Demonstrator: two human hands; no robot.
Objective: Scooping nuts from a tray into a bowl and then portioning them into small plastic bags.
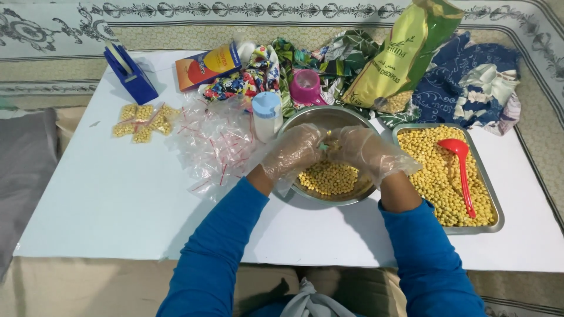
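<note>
White tabletop [117, 199]: my gloved left hand [292, 154] and right hand [365, 151], fingers curled, pinch something small I cannot identify above the steel bowl [305, 120], catching spilled chickpeas [329, 178].

We seem to be in a home, set up for small hand packing of food rather than in a shop or factory. We sit at a low white table [117, 199] on a patterned beige carpet with dark scrollwork borders [329, 12], which reads as a living-room floor. Household things crowd the far edge: crumpled floral cloths in blue and green [476, 82], a pink plastic cup [305, 87], an orange cardboard box [207, 66]. A round steel bowl [317, 120] and a rectangular steel tray of yellow chickpeas [440, 170] stand at the right, with a heap of small clear zip bags [214, 144] and a blue tape dispenser [130, 73] further left.
</note>
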